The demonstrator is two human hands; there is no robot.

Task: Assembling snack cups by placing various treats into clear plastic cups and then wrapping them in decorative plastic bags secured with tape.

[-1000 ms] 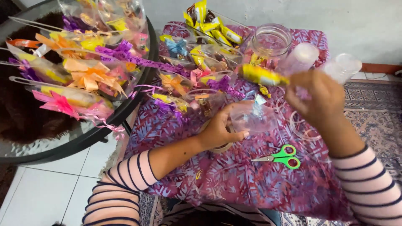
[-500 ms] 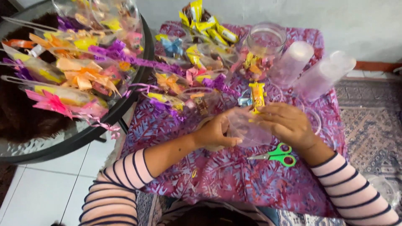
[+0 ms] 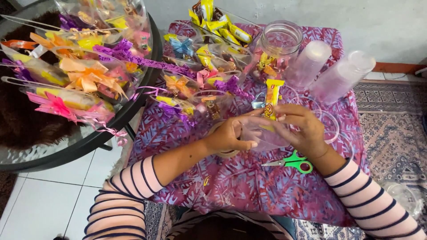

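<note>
While the round glass table [image 3: 133, 111] at far left bears ribbon-tied wrapped packets [image 3: 75, 80], I note my left hand [image 3: 229, 135] clasped around the side of a clear plastic cup [image 3: 262, 135] held over the purple patterned cloth [image 3: 231, 182]. My right hand [image 3: 300, 129] pinches a yellow snack packet [image 3: 272, 98] upright at the cup's mouth. Green-handled scissors [image 3: 291, 162] lie just beneath that hand; stacked clear cups [image 3: 342, 75] lie farther right.

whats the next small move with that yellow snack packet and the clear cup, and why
Probably push the yellow snack packet down into the clear plastic cup. The right hand holds it upright with its lower end at the cup's mouth, most of it above the rim, while the left hand steadies the cup from the side.
</note>
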